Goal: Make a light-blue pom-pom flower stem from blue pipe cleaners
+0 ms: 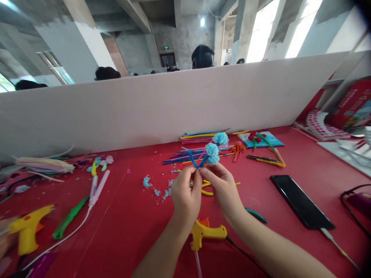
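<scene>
Both my hands meet over the middle of the red table. Thumb and fingers of my left hand (188, 189) pinch a blue pipe cleaner (192, 157), bent into a V. My right hand (222, 183) is closed beside it on the same pipe cleaner, close to the fluffy light-blue pom-poms (212, 153) on its stem. Another light-blue pom-pom (220, 139) shows just above. Beneath my wrists lies a yellow glue gun (208, 232). Blue fluff scraps (147, 182) are scattered left of my left hand. Yellow pipe cleaner pieces (207, 192) lie between and under my hands.
Loose pipe cleaners (199, 138) lie behind my hands. Scissors (269, 160) and a corded black phone (301, 200) are on the right. Leftward are a green-handled cutter (71, 217), a pink corded tool (98, 189) and another person's hand near a yellow glue gun (29, 227). A white partition (145, 112) stands behind.
</scene>
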